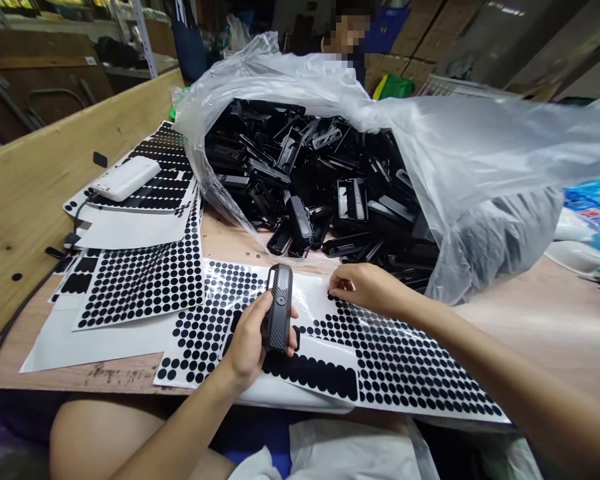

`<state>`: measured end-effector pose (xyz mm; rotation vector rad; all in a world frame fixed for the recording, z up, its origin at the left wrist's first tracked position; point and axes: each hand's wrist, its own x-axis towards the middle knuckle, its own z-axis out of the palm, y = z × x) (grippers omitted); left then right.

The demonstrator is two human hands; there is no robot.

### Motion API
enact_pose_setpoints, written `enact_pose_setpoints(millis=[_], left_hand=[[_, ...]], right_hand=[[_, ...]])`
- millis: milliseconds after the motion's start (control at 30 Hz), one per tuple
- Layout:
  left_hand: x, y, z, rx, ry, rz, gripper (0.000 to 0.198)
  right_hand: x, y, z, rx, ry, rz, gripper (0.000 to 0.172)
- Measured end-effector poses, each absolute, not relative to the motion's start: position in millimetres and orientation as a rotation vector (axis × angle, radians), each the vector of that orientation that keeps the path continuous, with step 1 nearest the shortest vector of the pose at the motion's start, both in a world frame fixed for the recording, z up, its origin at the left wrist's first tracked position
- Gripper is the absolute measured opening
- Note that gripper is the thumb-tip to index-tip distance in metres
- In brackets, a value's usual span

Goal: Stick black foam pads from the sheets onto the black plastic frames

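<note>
My left hand (250, 340) is wrapped round a small black plastic housing (279, 305) with a carbon-weave face, held upright over the sheets. My right hand (365, 287) rests on a white sheet of black round stickers (405, 367), thumb and fingers pinched at one dot near the sheet's upper edge. A smaller sheet of black oval pads (315, 370) lies under my left hand. Behind both hands a big clear plastic bag (480, 167) lies open, spilling several black housings (300, 227) onto the table.
More dot sheets (145, 280) cover the left of the wooden table (530, 327). A white power bank (125, 179) with a black cable lies on the far-left sheets. A raised wooden board (40, 193) borders the left. Another person sits beyond the bag.
</note>
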<state>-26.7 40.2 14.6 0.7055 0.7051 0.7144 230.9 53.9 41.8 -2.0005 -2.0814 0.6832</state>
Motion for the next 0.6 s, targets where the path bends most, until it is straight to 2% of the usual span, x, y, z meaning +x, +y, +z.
enact_pose_setpoints(millis=[67,167,267,367,600], left_hand=[[-26,40,15,0.706,0.708,0.713,0.047],[-23,40,12,0.695,0.697,0.753,0.047],[-21,40,10,0.682,0.687,0.799,0.048],[-21,40,10,0.676,0.672,0.777,0.05],[-22,40,9,0.677,0.667,0.75,0.048]], right_hand=[[223,42,47,-1.955,-1.943,0.779,0.019],[200,29,58,-1.745,-1.468,1.243,0.038],[172,26,66,-1.535,-1.157,1.577,0.045],[154,32,68,-1.516,-1.132,1.636,0.044],[146,37,67,-1.594,-1.243,1.525,0.041]])
